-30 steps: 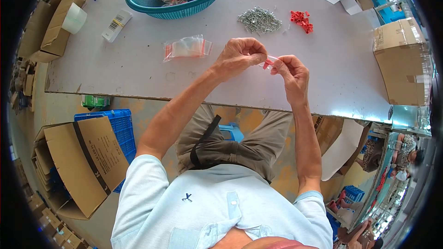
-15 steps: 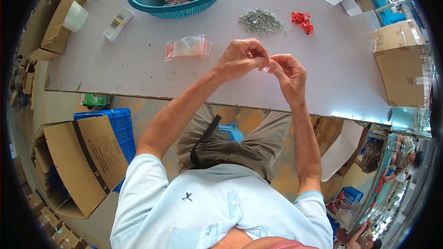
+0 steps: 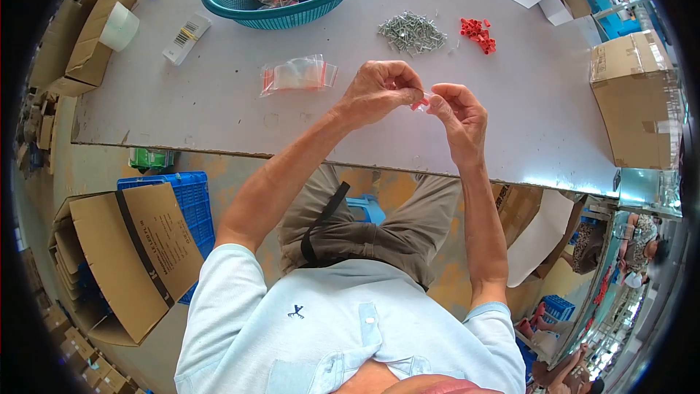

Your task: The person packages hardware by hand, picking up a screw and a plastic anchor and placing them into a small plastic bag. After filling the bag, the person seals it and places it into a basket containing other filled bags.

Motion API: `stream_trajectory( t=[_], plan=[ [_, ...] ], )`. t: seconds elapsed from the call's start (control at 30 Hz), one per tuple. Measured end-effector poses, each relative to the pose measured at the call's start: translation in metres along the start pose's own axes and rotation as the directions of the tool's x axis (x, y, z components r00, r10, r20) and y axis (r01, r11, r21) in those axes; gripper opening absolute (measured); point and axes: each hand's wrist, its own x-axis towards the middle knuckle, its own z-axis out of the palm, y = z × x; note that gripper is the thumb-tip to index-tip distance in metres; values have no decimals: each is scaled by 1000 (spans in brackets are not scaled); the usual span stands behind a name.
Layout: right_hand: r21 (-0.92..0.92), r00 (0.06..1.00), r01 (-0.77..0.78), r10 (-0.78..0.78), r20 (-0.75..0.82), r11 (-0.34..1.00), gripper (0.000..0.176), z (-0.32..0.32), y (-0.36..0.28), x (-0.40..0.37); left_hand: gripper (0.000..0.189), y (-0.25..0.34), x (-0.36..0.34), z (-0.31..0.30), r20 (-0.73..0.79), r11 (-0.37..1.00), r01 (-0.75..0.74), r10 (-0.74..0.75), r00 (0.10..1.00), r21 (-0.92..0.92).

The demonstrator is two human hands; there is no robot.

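Observation:
A small clear zip bag [image 3: 421, 104] with something red in it is held between my two hands, above the near part of the table. My left hand [image 3: 382, 92] pinches its left side between thumb and fingers. On the right side, my right hand [image 3: 461, 118] has thumb and forefinger closed at the bag's edge. Fingers hide much of the bag. Beyond my hands lie a pile of grey metal screws or nails [image 3: 413, 33] and a smaller heap of red plastic parts [image 3: 478, 35]. A stack of flat clear bags with red strips [image 3: 297, 76] rests left of my left hand.
A teal plastic basket [image 3: 292, 17] with several filled bags stands at the far side of the table [image 3: 219, 113]. Tape rolls [image 3: 120, 27] and a banded stack of labels [image 3: 187, 38] are at left. A cardboard box [image 3: 633, 102] sits at the right edge.
My hands have drawn slightly apart, the right one shifting a little to the right. More of the bag and its red content now shows between them.

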Motion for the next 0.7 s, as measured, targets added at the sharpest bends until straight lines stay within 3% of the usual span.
stream_trajectory(
  t=[0.07, 0.2, 0.3, 0.37, 0.6, 0.7],
  plan=[
    [-118, 999, 43, -39, 36, 992, 12, 0, 2, 2, 10, -3, 0, 0, 22, 996, -10, 8, 1000, 91],
    [-102, 995, 79, -72, 72, 992, 13, -1, 3, 5, 10, -2, 0, 3, -3, 999, 15, -15, 1000, 51],
    [-73, 999, 44, -43, 5, 996, 13, 4, -4, 3, 13, 3, 0, 3, -69, 999, 47, -46, 997, 23],
    [43, 999, -32, 34, -24, 999, 14, 0, -3, 3, 14, 2, 0, 1, -54, 999, 41, -39, 998, 31],
    [10, 1000, 7, -7, -1, 1000, 14, -10, 2, 2, 15, 0, 0, 2, -17, 1000, -8, 8, 1000, 17],
    [-19, 1000, 14, -14, -22, 1000, 13, -2, 0, 1, 16, 1, -1, 3, -28, 995, -15, 17, 999, 97]
  ],
)
